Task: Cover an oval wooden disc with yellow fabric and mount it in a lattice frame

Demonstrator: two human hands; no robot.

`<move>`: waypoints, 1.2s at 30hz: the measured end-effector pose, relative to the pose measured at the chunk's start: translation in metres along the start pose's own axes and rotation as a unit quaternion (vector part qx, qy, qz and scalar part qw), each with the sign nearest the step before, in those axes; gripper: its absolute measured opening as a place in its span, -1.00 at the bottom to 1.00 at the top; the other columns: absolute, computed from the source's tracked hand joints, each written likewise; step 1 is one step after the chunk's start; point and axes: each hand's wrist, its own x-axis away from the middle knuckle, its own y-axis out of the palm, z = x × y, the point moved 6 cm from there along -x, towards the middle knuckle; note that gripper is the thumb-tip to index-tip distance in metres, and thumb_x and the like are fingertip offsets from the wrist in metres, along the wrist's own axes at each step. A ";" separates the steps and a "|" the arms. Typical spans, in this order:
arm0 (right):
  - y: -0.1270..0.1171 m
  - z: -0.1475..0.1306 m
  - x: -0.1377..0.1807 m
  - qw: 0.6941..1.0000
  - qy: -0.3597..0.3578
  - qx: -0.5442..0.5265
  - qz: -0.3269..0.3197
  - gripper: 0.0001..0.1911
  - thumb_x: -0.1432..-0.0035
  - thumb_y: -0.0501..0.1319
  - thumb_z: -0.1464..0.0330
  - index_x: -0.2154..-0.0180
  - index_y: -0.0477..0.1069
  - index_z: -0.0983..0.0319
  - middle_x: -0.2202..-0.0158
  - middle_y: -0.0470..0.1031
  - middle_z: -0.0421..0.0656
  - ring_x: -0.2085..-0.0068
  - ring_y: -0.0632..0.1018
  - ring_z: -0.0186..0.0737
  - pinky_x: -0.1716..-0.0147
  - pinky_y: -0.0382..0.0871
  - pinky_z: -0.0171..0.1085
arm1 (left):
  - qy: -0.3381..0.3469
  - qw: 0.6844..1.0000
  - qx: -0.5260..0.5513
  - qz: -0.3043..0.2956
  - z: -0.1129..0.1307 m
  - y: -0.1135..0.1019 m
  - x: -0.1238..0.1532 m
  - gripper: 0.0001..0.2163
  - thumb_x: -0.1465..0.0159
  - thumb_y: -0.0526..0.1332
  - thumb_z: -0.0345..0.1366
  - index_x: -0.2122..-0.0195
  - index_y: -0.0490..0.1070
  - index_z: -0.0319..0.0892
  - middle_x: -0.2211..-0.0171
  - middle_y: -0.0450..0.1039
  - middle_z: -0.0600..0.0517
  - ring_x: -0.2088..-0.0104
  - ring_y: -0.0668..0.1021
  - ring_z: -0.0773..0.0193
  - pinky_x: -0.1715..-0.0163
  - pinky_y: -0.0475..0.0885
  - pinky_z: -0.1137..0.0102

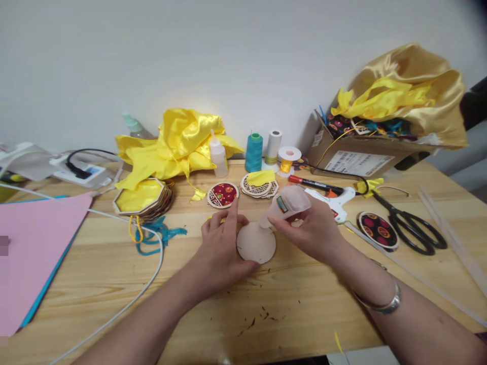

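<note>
Wooden table; right hand grips bottle, axis slanted, nozzle down-left at disc; left hand grips disc.

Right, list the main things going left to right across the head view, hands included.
Pink sheet → octagonal stack → left hand → pale disc → right hand → scissors.

Shiny silver bangle, right wrist; bare forearms.
</note>
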 end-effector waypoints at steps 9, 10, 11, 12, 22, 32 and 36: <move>-0.001 -0.001 0.000 1.000 -0.003 0.025 -0.012 -0.87 0.03 0.26 0.40 0.45 0.30 0.19 0.54 0.37 -0.26 0.55 0.36 -0.37 0.62 0.26 -0.37 | -0.003 1.000 0.002 0.007 -0.001 0.000 0.000 0.07 0.03 0.32 -0.22 -0.32 -0.49 -0.09 -0.04 0.34 -0.06 -0.11 0.19 -0.11 -0.10 0.01 -0.02; -0.001 -0.001 0.000 1.000 -0.002 0.026 -0.014 -0.87 0.04 0.26 0.40 0.46 0.29 0.19 0.54 0.37 -0.27 0.55 0.35 -0.38 0.63 0.25 -0.37 | -0.005 1.000 0.002 0.006 -0.001 0.000 0.000 0.07 0.03 0.32 -0.22 -0.32 -0.50 -0.10 -0.04 0.34 -0.05 -0.12 0.18 -0.11 -0.11 0.00 -0.02; -0.001 -0.001 0.000 1.000 -0.001 0.025 -0.017 -0.87 0.04 0.26 0.41 0.46 0.29 0.19 0.54 0.36 -0.27 0.56 0.35 -0.38 0.63 0.24 -0.38 | -0.006 1.000 0.002 0.006 -0.001 0.000 0.000 0.08 0.03 0.32 -0.22 -0.32 -0.50 -0.10 -0.04 0.34 -0.05 -0.12 0.18 -0.10 -0.11 0.00 -0.01; -0.001 -0.001 0.001 1.000 0.001 0.022 -0.020 -0.87 0.04 0.26 0.41 0.46 0.29 0.19 0.55 0.36 -0.27 0.56 0.35 -0.38 0.63 0.24 -0.38 | -0.005 1.000 0.001 0.006 -0.001 -0.001 0.000 0.08 0.03 0.32 -0.22 -0.32 -0.50 -0.10 -0.04 0.34 -0.05 -0.12 0.18 -0.10 -0.11 -0.01 -0.01; 0.008 0.002 0.005 0.996 0.006 -0.085 -0.022 -0.81 0.00 0.33 0.29 0.36 0.37 0.20 0.44 0.45 -0.21 0.43 0.46 -0.30 0.49 0.40 -0.33 | -0.003 1.000 0.002 0.006 -0.004 0.000 -0.001 0.07 0.02 0.32 -0.20 -0.32 -0.50 -0.09 -0.05 0.32 -0.05 -0.12 0.18 -0.11 -0.10 0.02 -0.01; 0.019 -0.006 0.008 0.998 0.000 -0.066 -0.023 -0.77 0.02 0.35 0.29 0.41 0.31 0.20 0.50 0.40 -0.25 0.48 0.39 -0.34 0.51 0.31 -0.35 | -0.020 1.000 -0.001 0.008 -0.005 0.001 0.000 0.07 0.03 0.31 -0.18 -0.33 -0.46 -0.15 -0.06 0.29 -0.10 -0.10 0.18 -0.11 -0.09 0.07 0.01; 0.020 -0.007 0.007 0.997 -0.003 -0.068 -0.028 -0.79 0.00 0.34 0.29 0.40 0.33 0.19 0.49 0.42 -0.25 0.48 0.39 -0.33 0.51 0.31 -0.35 | -0.023 1.000 -0.003 0.006 -0.005 0.001 0.000 0.06 0.03 0.31 -0.18 -0.33 -0.46 -0.18 -0.06 0.28 -0.11 -0.11 0.18 -0.11 -0.10 0.07 0.00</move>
